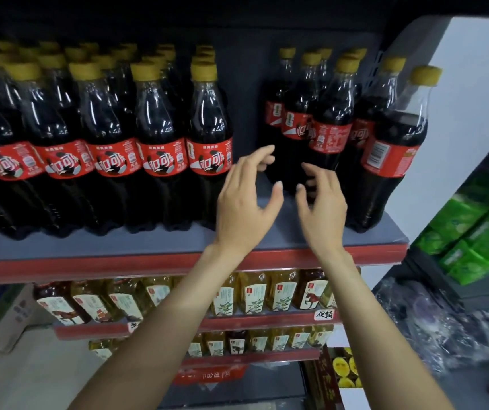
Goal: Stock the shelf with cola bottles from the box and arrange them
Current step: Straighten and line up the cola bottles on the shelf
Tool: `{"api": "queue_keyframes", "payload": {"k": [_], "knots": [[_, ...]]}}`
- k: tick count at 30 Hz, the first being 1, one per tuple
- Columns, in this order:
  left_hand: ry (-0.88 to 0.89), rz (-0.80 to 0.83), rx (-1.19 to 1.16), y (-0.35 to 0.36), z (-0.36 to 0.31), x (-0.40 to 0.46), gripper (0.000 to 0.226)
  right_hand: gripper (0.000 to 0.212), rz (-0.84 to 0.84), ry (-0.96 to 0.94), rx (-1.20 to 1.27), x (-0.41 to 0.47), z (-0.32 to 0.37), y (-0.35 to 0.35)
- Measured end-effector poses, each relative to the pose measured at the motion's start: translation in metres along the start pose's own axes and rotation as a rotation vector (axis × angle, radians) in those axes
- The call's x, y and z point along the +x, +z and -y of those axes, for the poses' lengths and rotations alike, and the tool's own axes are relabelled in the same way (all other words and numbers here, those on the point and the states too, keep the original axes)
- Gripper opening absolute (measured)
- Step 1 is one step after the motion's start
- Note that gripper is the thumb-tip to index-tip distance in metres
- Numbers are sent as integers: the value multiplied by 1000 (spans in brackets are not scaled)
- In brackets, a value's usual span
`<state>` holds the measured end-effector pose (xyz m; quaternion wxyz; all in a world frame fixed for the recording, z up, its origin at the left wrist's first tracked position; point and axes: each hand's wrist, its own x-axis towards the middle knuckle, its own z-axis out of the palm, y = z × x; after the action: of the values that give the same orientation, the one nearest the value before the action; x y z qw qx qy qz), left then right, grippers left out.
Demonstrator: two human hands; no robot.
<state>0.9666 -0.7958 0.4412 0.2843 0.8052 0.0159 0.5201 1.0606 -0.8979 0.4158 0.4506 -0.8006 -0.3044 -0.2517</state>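
Both hands hover over the shelf (178, 247): one row of bottles (104, 137) left of the left hand (244, 199), another cluster of bottles (341, 134) behind and right of the right hand (323, 208).

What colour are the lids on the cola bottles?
Yellow caps top the dark plastic cola bottles, clearest in the head view.

Head view, close, facing shelf (178, 247)
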Motion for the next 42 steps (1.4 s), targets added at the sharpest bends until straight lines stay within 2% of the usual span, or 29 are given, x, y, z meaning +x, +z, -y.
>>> {"api": "queue_keyframes", "payload": {"k": [4, 8, 11, 13, 16, 20, 23, 27, 30, 34, 36, 39, 42], "knots": [[-251, 18, -90, 40, 14, 28, 51, 40, 18, 59, -126, 6, -9, -6], [-307, 50, -51, 71, 34, 44, 58, 41, 58, 46, -168, 10, -14, -9], [-431, -7, -135, 82, 46, 58, 59, 42, 81, 6, -156, 11, -17, -11], [-485, 26, -206, 88, 50, 64, 62, 43, 94, -15, -133, 11, -20, -13], [-456, 107, -230, 96, 49, 63, 69, 47, 120, -23, -96, 12, -23, -13], [-506, 164, -192, 104, 50, 64, 83, 52, 167, -34, -98, 9, -23, -16], [-510, 261, -136, 106, 50, 62, 91, 50, 192, -19, -83, 9, -25, -17], [-467, 313, -6, 104, 46, 58, 89, 42, 183, -68, 13, 11, -22, -17], [-449, 263, 21, 90, 47, 51, 88, 45, 215, -117, 99, 14, -13, -15], [-436, 166, 87, 64, 52, 39, 90, 77, 445, -79, 19, 24, -2, 1], [-423, 155, 117, 55, 53, 37, 91, 85, 528, -36, -8, 34, 2, 10], [-453, 151, 116, 55, 50, 34, 90, 88, 532, 17, 76, 50, 6, 21], [-561, 109, 84, 57, 35, 34, 79, 94, 532, 4, 169, 59, 3, 31]]}}
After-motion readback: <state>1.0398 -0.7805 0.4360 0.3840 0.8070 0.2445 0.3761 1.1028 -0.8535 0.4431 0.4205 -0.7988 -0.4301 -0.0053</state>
